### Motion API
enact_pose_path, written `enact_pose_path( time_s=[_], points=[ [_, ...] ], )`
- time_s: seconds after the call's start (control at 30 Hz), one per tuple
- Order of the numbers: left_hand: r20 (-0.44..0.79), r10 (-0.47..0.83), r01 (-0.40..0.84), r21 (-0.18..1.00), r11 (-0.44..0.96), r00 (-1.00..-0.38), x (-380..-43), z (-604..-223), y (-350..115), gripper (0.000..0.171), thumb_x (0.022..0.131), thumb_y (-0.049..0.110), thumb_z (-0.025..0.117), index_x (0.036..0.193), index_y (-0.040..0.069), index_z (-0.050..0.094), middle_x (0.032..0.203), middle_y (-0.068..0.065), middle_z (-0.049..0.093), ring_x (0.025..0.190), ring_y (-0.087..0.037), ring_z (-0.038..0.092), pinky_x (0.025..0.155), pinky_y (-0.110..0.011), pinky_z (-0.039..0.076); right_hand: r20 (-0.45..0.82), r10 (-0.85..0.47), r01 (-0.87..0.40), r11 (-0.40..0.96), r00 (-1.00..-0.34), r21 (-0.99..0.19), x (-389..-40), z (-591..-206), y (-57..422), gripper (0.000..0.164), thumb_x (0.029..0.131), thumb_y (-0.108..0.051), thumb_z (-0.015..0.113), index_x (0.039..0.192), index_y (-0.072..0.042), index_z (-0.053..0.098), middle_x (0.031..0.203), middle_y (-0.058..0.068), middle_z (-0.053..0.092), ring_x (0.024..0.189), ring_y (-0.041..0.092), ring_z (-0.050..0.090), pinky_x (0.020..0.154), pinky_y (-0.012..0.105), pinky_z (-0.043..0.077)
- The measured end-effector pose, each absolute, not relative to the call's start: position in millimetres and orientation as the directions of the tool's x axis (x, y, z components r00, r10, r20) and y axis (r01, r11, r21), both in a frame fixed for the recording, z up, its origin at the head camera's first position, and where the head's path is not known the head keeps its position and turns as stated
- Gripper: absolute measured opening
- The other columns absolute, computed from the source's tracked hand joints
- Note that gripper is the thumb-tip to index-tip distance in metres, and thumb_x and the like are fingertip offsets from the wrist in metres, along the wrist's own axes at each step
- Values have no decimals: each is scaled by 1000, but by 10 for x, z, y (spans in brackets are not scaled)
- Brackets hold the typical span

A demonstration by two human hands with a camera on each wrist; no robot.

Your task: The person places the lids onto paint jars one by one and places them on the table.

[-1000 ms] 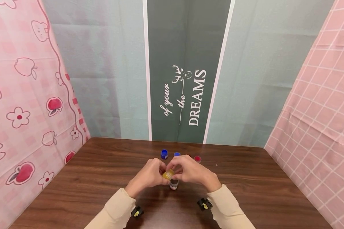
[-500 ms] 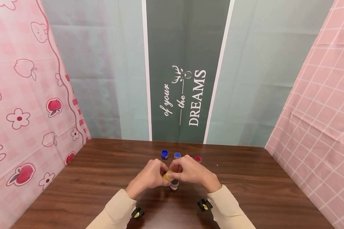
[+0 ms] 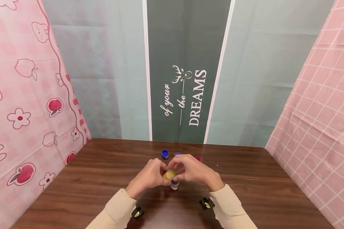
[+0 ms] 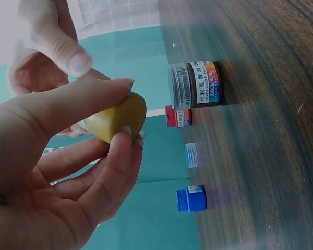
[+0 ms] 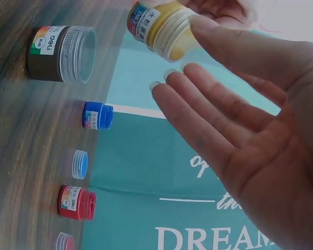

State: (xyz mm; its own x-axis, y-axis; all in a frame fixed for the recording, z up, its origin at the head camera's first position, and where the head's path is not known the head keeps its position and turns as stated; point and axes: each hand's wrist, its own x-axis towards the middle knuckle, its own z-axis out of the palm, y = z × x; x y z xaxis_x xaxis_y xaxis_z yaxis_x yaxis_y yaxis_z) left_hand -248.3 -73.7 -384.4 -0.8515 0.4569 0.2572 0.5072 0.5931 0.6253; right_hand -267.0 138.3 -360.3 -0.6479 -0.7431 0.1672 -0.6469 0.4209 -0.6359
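Observation:
My left hand (image 3: 150,173) grips a small yellow paint jar (image 4: 117,119) above the table, tilted, its thumb and fingers around the base. On the jar is a clear ribbed lid (image 5: 173,32), turned toward my right hand (image 3: 193,170). In the right wrist view that hand's thumb tip (image 5: 202,25) is right at the lid's edge, while the other fingers (image 5: 198,112) are extended and spread away from it. Just below the hands stands a dark paint jar (image 3: 174,185) with a clear ribbed lid.
Farther back on the wooden table (image 3: 109,178) stand a lidless blue paint jar (image 3: 164,155) and a lidless red one (image 5: 76,203). A blue-topped lid (image 5: 80,164) and a red-topped lid (image 5: 65,242) lie near them. Patterned cloths (image 3: 177,38) hang around the table.
My right hand's fingers first lie around the lid, close in on it half a second ago, then spread apart again. The left hand keeps the yellow jar in nearly the same place.

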Motion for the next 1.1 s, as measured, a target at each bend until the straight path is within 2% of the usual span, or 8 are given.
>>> enact_pose_path(
  time_s=[0.1,0.37,0.57,0.7,0.83,0.97,1.1],
  points=[
    [255,455,505,625,596,-853,-2480,-3839,-735,21,68,10,93,80,7,77,74,-1,77,63,-3,63,58,-20,53,148,-751,-638,419,-643,-647,-2662,-3605,1365,36,80,6,83,111,-8,71,109,4,67,105,22,73,84,21,59],
    [235,460,492,643,587,-856,-2471,-3831,-733,19,68,9,92,79,7,77,73,-1,77,62,-3,63,57,-20,53,170,-757,-670,421,-630,-611,-2661,-3632,1334,28,81,6,81,105,-8,74,100,3,67,98,20,76,83,22,60],
    [216,464,481,651,587,-859,-2470,-3827,-728,20,69,9,92,82,6,78,77,-3,78,64,-4,65,58,-19,54,197,-745,-698,449,-637,-559,-2675,-3639,1323,17,86,-9,82,102,-8,77,96,1,77,84,9,74,77,24,61],
    [209,469,479,654,585,-858,-2464,-3814,-720,18,70,8,91,84,6,80,77,-3,78,65,-7,65,58,-20,54,188,-723,-692,499,-664,-522,-2675,-3632,1315,13,89,-20,81,97,-12,78,88,-3,77,74,1,67,69,20,58],
    [199,477,476,663,577,-856,-2457,-3807,-713,17,71,6,90,85,6,80,77,-2,78,63,-7,63,57,-20,53,173,-716,-679,514,-676,-524,-2677,-3636,1312,14,91,-25,79,95,-12,78,81,-3,76,67,0,64,63,18,55],
    [194,480,474,666,576,-856,-2454,-3811,-715,16,71,5,89,84,7,80,76,-1,77,61,-5,61,55,-21,52,171,-721,-685,516,-672,-514,-2681,-3639,1317,18,92,-30,78,96,-12,77,81,-4,76,66,0,62,61,18,54],
    [212,475,484,657,578,-854,-2458,-3814,-722,17,70,6,90,84,6,79,76,-3,78,63,-6,63,56,-21,53,181,-705,-677,527,-686,-514,-2674,-3606,1352,22,90,-31,81,101,-13,76,90,-5,76,74,2,66,68,21,56]
  ],
)
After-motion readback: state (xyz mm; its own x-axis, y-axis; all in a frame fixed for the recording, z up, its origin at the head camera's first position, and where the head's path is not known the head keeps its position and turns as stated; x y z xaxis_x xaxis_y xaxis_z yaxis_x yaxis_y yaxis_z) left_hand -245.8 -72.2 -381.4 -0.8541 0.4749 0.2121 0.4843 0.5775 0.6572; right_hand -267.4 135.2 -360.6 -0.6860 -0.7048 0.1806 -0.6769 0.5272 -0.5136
